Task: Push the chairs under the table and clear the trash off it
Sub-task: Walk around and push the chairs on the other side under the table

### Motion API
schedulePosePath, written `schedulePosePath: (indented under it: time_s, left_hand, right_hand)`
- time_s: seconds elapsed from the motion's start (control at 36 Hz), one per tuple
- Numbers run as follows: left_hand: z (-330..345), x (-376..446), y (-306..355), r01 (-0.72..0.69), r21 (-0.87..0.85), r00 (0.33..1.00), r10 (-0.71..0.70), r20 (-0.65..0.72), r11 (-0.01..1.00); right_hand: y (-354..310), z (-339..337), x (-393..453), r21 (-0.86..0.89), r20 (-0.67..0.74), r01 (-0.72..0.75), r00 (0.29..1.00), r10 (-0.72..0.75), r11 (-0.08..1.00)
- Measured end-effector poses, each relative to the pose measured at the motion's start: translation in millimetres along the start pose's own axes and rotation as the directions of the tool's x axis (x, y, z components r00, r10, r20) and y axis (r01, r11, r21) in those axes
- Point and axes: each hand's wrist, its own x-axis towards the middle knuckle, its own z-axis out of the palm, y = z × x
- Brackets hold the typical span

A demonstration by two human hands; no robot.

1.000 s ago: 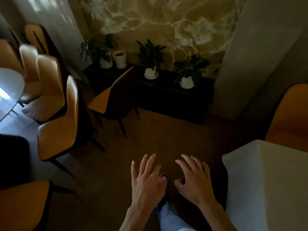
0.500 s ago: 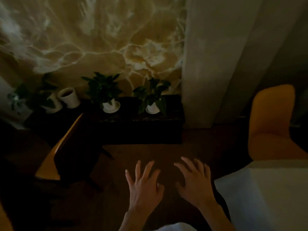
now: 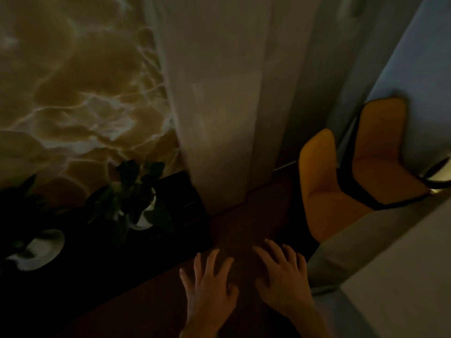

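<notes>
Two mustard-yellow upholstered chairs (image 3: 324, 191) stood at the far edge of the pale grey-white table (image 3: 390, 264), seats not yet fully under it; by my reading the pushing remained. No trash showed on the visible tabletop. The left hand (image 3: 210, 286) and right hand (image 3: 283, 279), fingers spread, hovered empty beside the table's near corner.

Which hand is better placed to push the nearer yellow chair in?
Right, probably. The right hand hovers open on the side of the nearer yellow chair and the table; the left hand, also empty, is farther away.
</notes>
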Motion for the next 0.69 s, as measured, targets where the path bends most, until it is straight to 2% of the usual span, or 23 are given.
schedulePosePath:
  time_s: [0.14,0.33,0.53,0.69]
  left_hand:
    - [-53,93,-9,-0.167,0.100,0.986,0.169,-0.006,0.981]
    - [-114,188,-8,-0.374,0.173,0.922,0.386,-0.039,0.911]
    - [-142,269,21,-0.503,0.190,0.860,0.510,0.015,0.843]
    - [-148,347,68,-0.597,0.231,0.795,0.606,0.038,0.768]
  right_hand:
    - [-15,-28,68,0.020,-0.038,-0.174,0.984,0.175,0.985]
    - [-22,-64,134,0.049,-0.117,-0.300,0.946,0.304,0.953]
    - [-8,-83,196,0.137,-0.141,-0.401,0.897,0.419,0.906]
    - [33,-99,253,0.192,-0.144,-0.464,0.858,0.493,0.865]
